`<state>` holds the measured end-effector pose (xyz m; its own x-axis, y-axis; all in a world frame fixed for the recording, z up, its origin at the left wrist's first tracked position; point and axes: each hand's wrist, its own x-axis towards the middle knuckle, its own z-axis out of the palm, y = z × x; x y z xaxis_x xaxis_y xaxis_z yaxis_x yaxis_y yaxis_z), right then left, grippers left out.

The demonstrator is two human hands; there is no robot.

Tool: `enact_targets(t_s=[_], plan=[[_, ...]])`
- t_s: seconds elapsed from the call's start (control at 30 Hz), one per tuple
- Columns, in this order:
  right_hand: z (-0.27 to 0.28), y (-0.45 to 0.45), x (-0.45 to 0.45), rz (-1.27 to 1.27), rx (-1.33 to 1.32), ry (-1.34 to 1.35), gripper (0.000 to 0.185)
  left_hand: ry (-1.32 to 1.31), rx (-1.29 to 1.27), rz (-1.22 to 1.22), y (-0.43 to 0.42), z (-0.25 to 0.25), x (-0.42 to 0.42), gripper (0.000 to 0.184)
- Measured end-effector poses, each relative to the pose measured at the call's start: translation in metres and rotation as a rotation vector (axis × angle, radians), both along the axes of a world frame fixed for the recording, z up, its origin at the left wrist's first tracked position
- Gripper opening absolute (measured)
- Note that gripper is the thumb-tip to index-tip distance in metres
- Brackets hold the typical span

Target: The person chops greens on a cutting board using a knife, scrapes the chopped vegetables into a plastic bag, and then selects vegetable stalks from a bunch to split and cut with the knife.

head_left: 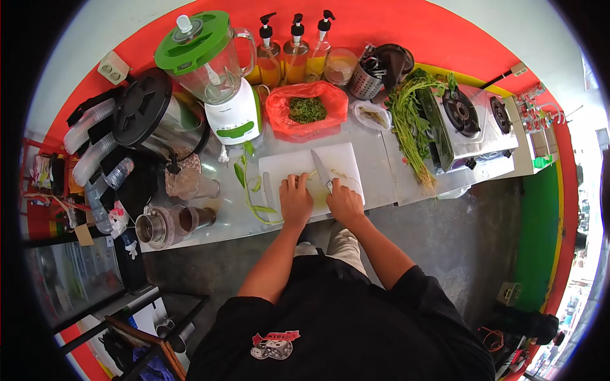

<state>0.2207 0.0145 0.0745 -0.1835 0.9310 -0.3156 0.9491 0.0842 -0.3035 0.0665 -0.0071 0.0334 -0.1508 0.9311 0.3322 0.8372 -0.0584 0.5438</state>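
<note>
My right hand (345, 202) is closed round the handle of a kitchen knife (321, 167), its blade pointing away over the white cutting board (286, 159). My left hand (296, 200) presses down on the board with curled fingers. A thin green stem (311, 173) shows at its fingertips; the rest is hidden under the hand. Another knife (267, 190) lies along the board's left side. Beside it, a leafy green stalk (240, 174) curves down the metal table toward the board's near edge. Small stem scraps (343, 174) lie on the board's right part.
Behind the board stands a red plastic bag (279, 111) holding chopped greens (307, 110). A blender (232, 114) and several pump bottles (295, 60) line the back. Long-stemmed greens (410, 127) lie beside a gas stove (476, 127) at right. Jars (165, 225) stand near the left edge.
</note>
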Motion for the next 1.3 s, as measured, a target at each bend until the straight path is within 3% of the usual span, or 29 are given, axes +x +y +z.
enact_targets(t_s=[0.07,0.13,0.3,0.47,0.73,0.83,0.93,0.97,1.07,1.13,1.3], plan=[[0.006,0.007,0.006,-0.008,-0.005,0.035,0.041,0.008,-0.047,-0.001,0.002,0.003,0.001,0.044],[0.011,0.011,0.014,0.033,0.090,0.166,0.035,0.026,-0.062,0.012,0.004,0.005,0.001,0.043],[0.011,0.036,0.022,-0.086,0.031,0.157,0.027,0.017,-0.071,0.008,0.006,0.008,0.003,0.041],[-0.006,0.051,0.026,-0.072,0.153,0.170,0.015,0.038,-0.143,0.006,0.007,0.015,0.004,0.039],[0.005,0.098,0.046,-0.226,0.202,0.286,0.016,0.069,-0.138,0.009,0.008,0.015,0.006,0.040],[0.013,0.135,0.058,-0.300,0.342,0.327,0.016,0.076,-0.153,0.015,0.008,0.015,0.006,0.040],[0.018,0.168,0.071,-0.357,0.493,0.660,0.017,0.078,-0.165,0.015,0.010,0.015,0.006,0.041],[0.018,0.174,0.075,-0.353,0.487,0.662,0.017,0.077,-0.175,0.009,0.009,0.016,0.006,0.041],[0.035,0.178,0.076,-0.365,0.552,0.613,0.017,0.072,-0.188,0.006,0.010,0.012,0.005,0.041],[0.037,0.171,0.074,-0.277,0.774,0.277,0.014,0.077,-0.188,0.013,0.010,0.011,0.006,0.041],[0.013,0.186,0.078,-0.266,0.716,0.039,0.015,0.094,-0.189,0.024,0.012,0.010,0.006,0.039]])
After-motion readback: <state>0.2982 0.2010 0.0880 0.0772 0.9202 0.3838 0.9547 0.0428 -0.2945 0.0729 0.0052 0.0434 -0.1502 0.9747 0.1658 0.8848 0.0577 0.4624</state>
